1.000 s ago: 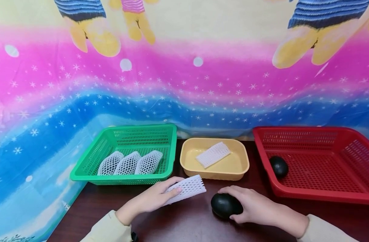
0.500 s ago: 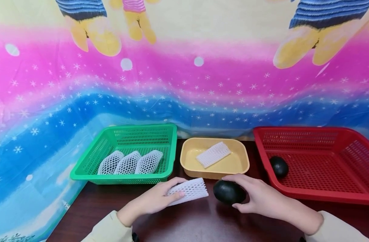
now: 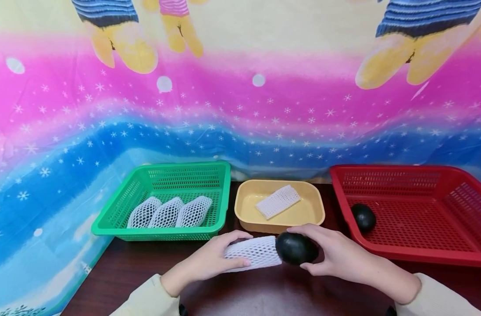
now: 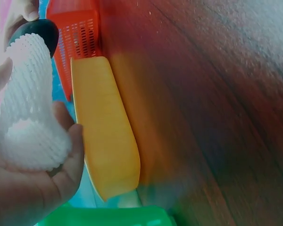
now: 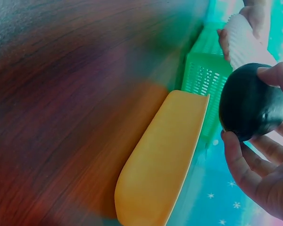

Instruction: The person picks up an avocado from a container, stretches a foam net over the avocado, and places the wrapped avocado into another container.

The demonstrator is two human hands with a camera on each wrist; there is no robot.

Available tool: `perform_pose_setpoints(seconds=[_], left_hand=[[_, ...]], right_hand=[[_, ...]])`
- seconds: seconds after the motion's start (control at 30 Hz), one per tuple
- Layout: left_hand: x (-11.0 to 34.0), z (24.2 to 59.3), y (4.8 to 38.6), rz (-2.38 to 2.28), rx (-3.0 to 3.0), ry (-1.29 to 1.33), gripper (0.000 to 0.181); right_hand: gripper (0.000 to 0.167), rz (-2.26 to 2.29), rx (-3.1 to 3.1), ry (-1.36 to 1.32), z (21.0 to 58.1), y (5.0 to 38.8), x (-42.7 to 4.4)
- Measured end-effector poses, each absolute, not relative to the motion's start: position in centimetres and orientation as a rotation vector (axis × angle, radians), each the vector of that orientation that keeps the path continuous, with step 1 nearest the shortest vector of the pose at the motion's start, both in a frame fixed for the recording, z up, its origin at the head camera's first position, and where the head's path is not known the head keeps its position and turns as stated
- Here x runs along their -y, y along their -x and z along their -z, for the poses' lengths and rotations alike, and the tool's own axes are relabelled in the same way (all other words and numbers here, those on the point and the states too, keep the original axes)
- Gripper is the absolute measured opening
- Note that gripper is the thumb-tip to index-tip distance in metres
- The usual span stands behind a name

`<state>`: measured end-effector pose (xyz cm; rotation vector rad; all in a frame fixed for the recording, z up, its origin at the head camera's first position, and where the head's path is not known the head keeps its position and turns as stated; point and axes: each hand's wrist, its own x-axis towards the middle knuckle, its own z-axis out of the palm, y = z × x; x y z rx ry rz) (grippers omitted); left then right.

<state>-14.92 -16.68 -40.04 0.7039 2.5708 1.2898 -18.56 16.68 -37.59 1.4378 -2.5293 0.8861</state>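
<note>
My left hand (image 3: 208,264) holds a white foam net sleeve (image 3: 254,254) between thumb and fingers, its free end pointing right. In my right hand (image 3: 336,252), a dark egg-shaped fruit (image 3: 297,249) is gripped by the fingers and thumb from its right side. The fruit's left end meets the sleeve's mouth, and both are held above the table. In the left wrist view, the net (image 4: 30,103) stretches up to the fruit (image 4: 46,35), covering part of it. The right wrist view shows the fruit (image 5: 252,103) in front of the sleeve (image 5: 245,42).
A green basket (image 3: 161,235) at the left holds several bulging netted pieces (image 3: 165,213). Between the baskets stands a yellow tray (image 3: 279,227) with another flat net sleeve (image 3: 278,202). At the right, a red basket (image 3: 422,252) contains one dark fruit (image 3: 364,218). A patterned cloth hangs behind.
My right hand has lifted the dark fruit off the table and brought it toward the sleeve. My left hand has moved slightly right, so the sleeve's mouth now touches the fruit.
</note>
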Motion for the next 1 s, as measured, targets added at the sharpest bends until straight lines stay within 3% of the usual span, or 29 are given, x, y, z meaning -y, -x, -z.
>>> perform_pose_setpoints(seconds=[1.0], left_hand=[[13.1, 39.1, 15.3, -1.525, -2.559, -0.582, 0.038]], right_hand=[[0.069, -1.09, 2.489, -1.452, 37.7, 18.8, -15.7]])
